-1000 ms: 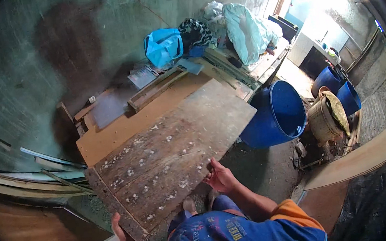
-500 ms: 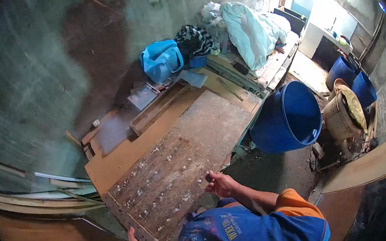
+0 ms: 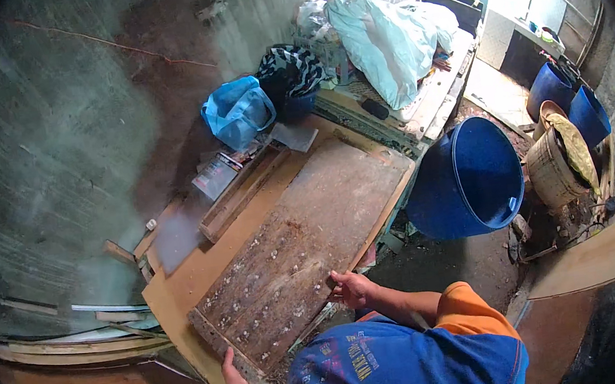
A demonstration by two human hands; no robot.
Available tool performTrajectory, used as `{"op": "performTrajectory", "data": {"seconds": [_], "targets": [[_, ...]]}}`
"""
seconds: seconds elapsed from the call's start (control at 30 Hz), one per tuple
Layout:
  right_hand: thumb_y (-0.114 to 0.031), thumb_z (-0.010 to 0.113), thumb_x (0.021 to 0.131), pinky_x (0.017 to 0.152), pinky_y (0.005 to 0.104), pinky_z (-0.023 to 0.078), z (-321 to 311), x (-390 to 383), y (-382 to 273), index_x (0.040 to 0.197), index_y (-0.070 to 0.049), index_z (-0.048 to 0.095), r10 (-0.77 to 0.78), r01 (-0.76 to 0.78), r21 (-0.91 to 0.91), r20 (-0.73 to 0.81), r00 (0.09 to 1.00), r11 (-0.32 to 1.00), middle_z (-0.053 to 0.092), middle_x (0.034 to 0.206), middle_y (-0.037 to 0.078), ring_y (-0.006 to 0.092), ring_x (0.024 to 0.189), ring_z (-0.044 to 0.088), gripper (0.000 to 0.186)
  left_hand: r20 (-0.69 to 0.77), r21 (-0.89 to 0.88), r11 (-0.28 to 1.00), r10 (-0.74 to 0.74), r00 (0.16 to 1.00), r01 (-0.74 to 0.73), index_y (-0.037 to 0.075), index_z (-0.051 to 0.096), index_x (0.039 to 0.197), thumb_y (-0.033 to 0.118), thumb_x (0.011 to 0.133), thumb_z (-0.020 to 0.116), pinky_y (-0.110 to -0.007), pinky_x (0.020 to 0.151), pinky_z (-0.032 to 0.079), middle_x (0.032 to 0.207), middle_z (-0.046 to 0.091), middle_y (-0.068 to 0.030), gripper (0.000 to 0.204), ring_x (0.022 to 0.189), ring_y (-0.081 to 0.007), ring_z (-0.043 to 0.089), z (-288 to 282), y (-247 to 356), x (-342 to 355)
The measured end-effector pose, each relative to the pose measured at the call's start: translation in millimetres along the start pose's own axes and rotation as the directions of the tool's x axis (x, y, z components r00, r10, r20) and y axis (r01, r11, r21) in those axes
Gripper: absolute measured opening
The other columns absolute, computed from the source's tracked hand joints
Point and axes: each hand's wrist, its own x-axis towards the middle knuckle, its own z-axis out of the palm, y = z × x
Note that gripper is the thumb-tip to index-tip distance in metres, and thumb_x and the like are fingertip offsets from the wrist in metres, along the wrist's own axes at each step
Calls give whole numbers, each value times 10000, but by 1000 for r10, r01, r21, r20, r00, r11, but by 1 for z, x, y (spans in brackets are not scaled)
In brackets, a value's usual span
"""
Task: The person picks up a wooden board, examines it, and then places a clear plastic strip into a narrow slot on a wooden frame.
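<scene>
A worn wooden board (image 3: 263, 269), dotted with whitish specks along its near half, slants across a tan sheet (image 3: 163, 292). My left hand (image 3: 235, 378) grips its near-left end, thumb on top and the other fingers hidden below. On the long edge facing me, my right hand (image 3: 354, 289) holds the board with its thumb above and fingers at the rim. Behind the board, a narrow wooden trough (image 3: 243, 192) lies on the same sheet.
A large blue barrel (image 3: 436, 192) stands to the right, near a woven basket (image 3: 548, 172). At the back are a light-blue bag (image 3: 234, 117) and a pale cloth-covered heap (image 3: 389, 42). Timber strips (image 3: 75, 347) lean at left, below a stained wall (image 3: 52, 145).
The board's near-left end has shifted away from me and to the right, baring more of the tan sheet. Both hands keep their hold. The view has turned slightly.
</scene>
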Motion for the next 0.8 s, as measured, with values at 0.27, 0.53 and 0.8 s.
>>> {"op": "performTrajectory", "data": {"seconds": [0.27,0.53,0.8], "targets": [[-276,617,938,740,443,541,5,-16,-10,872,-155,395,1,-1,-9,44,999,1000,478,780,-29,141,627,513,261,-184,429,900,170,968,-77,6,625,1113,179,774,760,-426,785,486,1143,618,-131,403,975,-262,617,64,37,-51],[-394,546,963,789,442,524,-14,-13,-23,949,-93,524,183,-163,-249,62,981,955,568,793,40,204,751,582,302,-245,571,817,263,933,-80,1,583,1160,179,717,767,-409,809,482,1055,644,-105,511,958,-257,613,56,38,-41],[-408,544,962,744,391,544,-7,-46,-54,1043,-85,598,244,-168,-548,69,967,820,680,905,43,220,819,671,337,-275,680,733,282,919,-22,-5,597,1132,246,695,793,-366,825,487,1006,669,-103,540,923,-233,637,88,61,-61]]}}
